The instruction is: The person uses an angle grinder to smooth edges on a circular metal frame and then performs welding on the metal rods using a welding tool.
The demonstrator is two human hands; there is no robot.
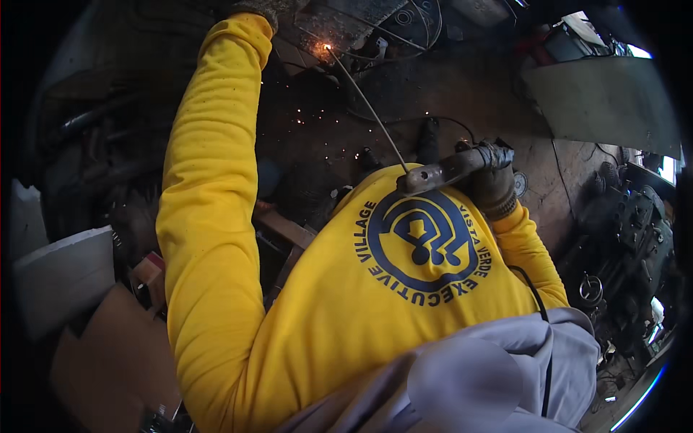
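Observation:
My right hand (pixel 495 192), in a dark work glove, is closed around the handle of a worn welding electrode holder (pixel 449 169). From the holder's jaw a thin welding rod (pixel 369 107) slants up and away to the left. Its tip glows orange and throws sparks beside a grey metal piece (pixel 354 23) at the top. My left hand (pixel 266 10), also gloved, reaches to the upper edge near that metal. Its fingers are cut off or lost in the dark, so their grip does not show.
Sparks scatter over the brown floor (pixel 469 94). Cables run across it. A pale curved sheet (pixel 603 97) stands at the upper right, above dark machinery (pixel 635 231). At the lower left are a brown board (pixel 119 353) and a white panel (pixel 65 270).

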